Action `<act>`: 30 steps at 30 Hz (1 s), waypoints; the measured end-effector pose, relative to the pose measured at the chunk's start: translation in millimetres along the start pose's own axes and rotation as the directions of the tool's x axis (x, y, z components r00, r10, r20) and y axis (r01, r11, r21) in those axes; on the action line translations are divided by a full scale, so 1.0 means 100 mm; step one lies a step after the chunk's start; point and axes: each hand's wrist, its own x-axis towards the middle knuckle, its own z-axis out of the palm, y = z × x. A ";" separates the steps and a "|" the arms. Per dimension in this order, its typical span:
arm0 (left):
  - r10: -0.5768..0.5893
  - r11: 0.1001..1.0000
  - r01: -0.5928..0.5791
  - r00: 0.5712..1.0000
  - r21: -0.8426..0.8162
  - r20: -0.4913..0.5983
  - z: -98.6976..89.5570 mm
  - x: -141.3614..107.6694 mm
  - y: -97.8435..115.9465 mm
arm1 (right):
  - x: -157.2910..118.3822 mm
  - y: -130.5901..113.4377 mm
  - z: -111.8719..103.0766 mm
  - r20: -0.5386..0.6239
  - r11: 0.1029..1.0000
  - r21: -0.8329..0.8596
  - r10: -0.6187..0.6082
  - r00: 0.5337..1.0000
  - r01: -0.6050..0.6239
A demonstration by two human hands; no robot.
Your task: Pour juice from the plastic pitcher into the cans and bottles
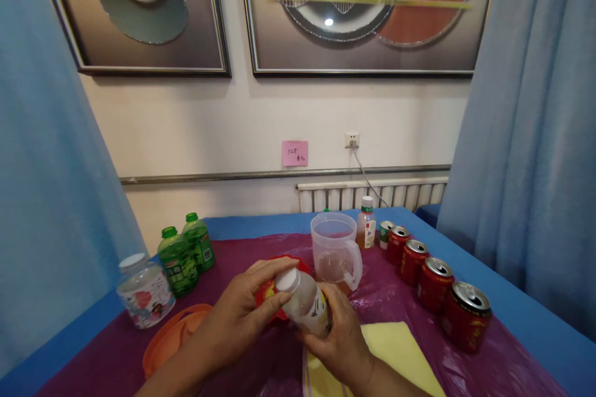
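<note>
A clear bottle [305, 305] with a white cap and a printed label is tilted up to the left between my hands. My left hand [246, 301] has its thumb and fingers round the white cap. Wrapped round the bottle's lower body is my right hand [342, 338]. Behind the bottle, partly hidden, lies a red dish [266, 293]. A translucent pitcher [333, 248] with a handle stands just beyond my right hand. Under my right forearm a yellow cloth [403, 353] lies on the purple plastic sheet [112, 356].
Several red cans [465, 316] line the right side, with a green can [385, 234] and a white-capped bottle [366, 223] behind. At left stand two green bottles [177, 263], a clear jar [145, 291] and an orange dish [170, 335].
</note>
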 end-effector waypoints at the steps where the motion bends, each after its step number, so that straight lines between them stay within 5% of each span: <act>1: 0.003 1.000 -0.002 1.000 -0.028 0.029 0.01 0.00 0.01 | 0.00 0.00 0.00 0.005 1.000 0.006 0.002 1.000 -0.002; 3: 0.008 0.998 -0.004 0.998 -0.067 0.055 0.07 0.02 0.01 | 0.00 0.02 0.00 -0.003 1.000 0.015 -0.005 1.000 0.006; 9: 0.000 0.993 -0.015 0.992 -0.120 -0.125 0.25 0.07 -0.06 | 0.01 0.02 -0.03 0.026 0.997 0.072 -0.001 1.000 -0.001; 15: -0.015 0.853 0.102 0.985 -0.512 0.170 0.13 0.11 -0.09 | -0.01 -0.02 -0.06 0.149 0.969 0.245 0.001 0.989 -0.038; 20: -0.133 0.958 0.080 0.974 -0.275 -0.183 0.23 0.07 -0.09 | -0.01 -0.03 -0.06 0.152 0.968 0.249 0.003 0.988 -0.041; 22: -0.164 0.968 0.114 0.962 -0.224 -0.218 0.24 0.06 -0.08 | -0.01 -0.03 -0.07 0.163 0.960 0.273 0.017 0.986 -0.061; 30: -0.077 0.775 0.192 0.974 -0.602 0.211 0.03 0.18 -0.22 | -0.07 0.03 -0.04 0.296 0.865 0.455 0.077 0.952 -0.212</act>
